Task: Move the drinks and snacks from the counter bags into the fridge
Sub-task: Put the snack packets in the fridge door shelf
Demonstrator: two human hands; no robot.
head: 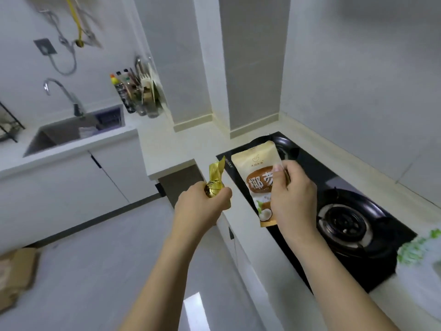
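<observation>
Mid-carry: left hand [202,204] fisted round gold foil-wrapped snack [214,185], right hand [294,194] pinching tan coconut-print snack pouch [256,180] above black gas hob [343,218]; fridge not in view, nothing stowed yet, green-print bag [417,247] at right edge likely pending

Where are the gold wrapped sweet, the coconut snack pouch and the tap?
gold wrapped sweet [214,185]: head view, on its foil body above the fist.
coconut snack pouch [256,163]: head view, on its pale upper front.
tap [62,90]: head view, on its curved spout.
</observation>
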